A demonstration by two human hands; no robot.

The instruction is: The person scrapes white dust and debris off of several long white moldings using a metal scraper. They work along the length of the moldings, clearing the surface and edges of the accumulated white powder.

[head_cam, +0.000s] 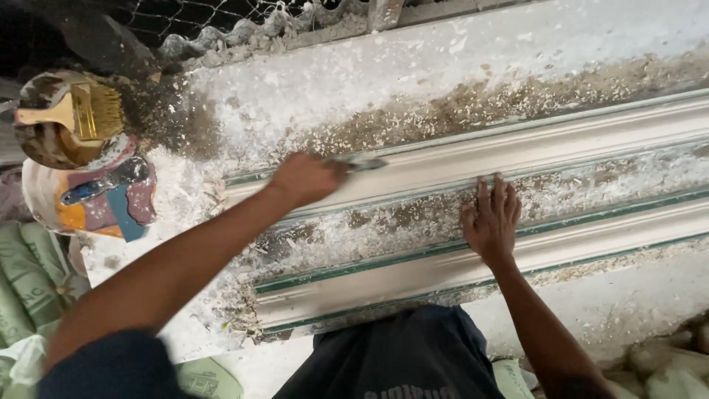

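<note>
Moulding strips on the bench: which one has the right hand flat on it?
The near strip, closest to the person's body: the right hand lies on its upper edge. The far strip instead meets the tool held by the left hand.

You look down on a dusty white workbench. Wire mesh runs behind it. Green sacks lie at your left.

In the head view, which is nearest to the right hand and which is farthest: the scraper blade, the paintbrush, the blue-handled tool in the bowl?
From the right hand:
1. Scraper blade, to its upper left, held by the left hand.
2. Blue-handled tool, far left, in the bowl.
3. Paintbrush, far upper left, on the upper bowl.
</note>
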